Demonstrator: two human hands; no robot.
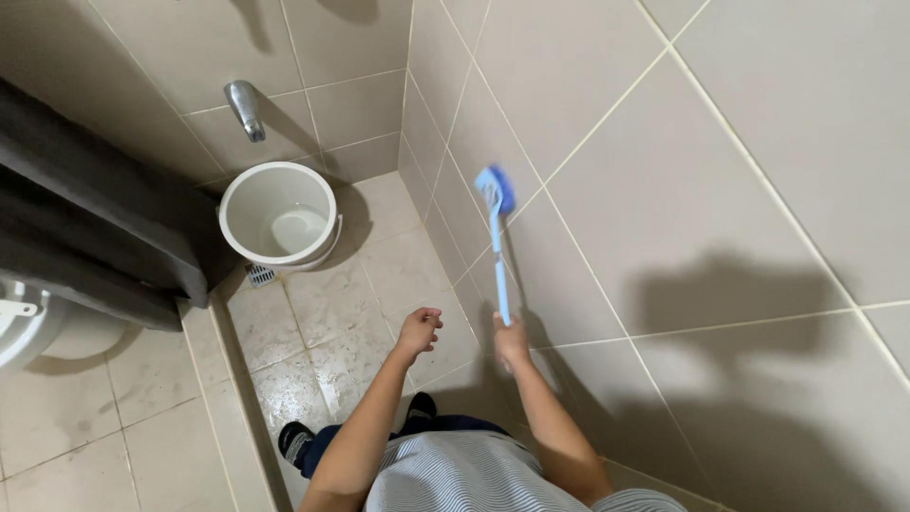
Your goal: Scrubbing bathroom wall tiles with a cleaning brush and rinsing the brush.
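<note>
My right hand (511, 338) grips the lower end of a blue long-handled scrub brush (497, 242). The brush head (495, 189) presses against the beige tiled wall (682, 180) on the right, near the corner. My left hand (418, 332) hangs free over the wet floor, fingers loosely curled and holding nothing. I wear a striped shirt and dark trousers, and one dark shoe (295, 440) shows on the floor below.
A white bucket (278, 214) holding a little water stands in the far corner under a metal tap (245, 108). A floor drain (260, 275) lies beside it. A dark curtain (95, 218) hangs at left, with a white toilet (24, 327) beyond a low tiled kerb.
</note>
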